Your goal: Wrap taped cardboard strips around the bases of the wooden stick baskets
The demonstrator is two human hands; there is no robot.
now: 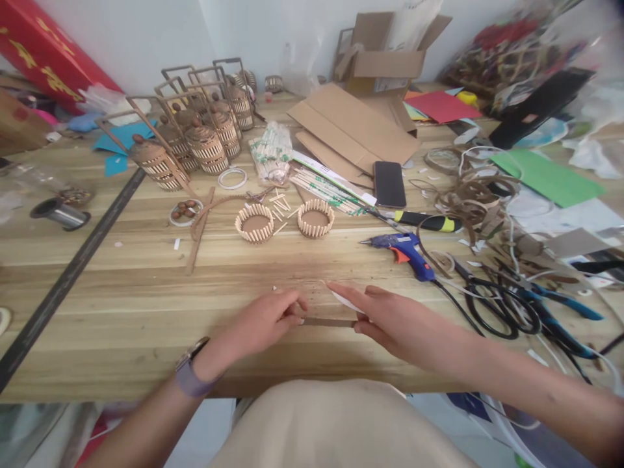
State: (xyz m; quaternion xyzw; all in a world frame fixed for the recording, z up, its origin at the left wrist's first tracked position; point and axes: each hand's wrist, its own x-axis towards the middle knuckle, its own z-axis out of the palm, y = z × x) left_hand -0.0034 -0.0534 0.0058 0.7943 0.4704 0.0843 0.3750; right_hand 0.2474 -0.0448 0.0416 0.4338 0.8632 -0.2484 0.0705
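Wood table [146,305] w/ strip [327,322], glue gun [407,250], scissors [502,309], phone [389,184], cardboard [351,127]

Cannot see either end of the strip [327,322], covered by fingers of the left hand [266,322] and right hand [385,318]. Mostly hidden under the right hand too: a white scrap [340,298] (all bar its tip). Cut by the left edge: ruler [73,273] near, red box [43,55] far, pale ring [2,320] between. Blurred far right: a colourful heap [511,45].

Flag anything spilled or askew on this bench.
Short sticks lie scattered loose between the two stick rings, and brown strips sprawl in a tangle right of the phone. The thin strip between left hand and right hand looks straight.
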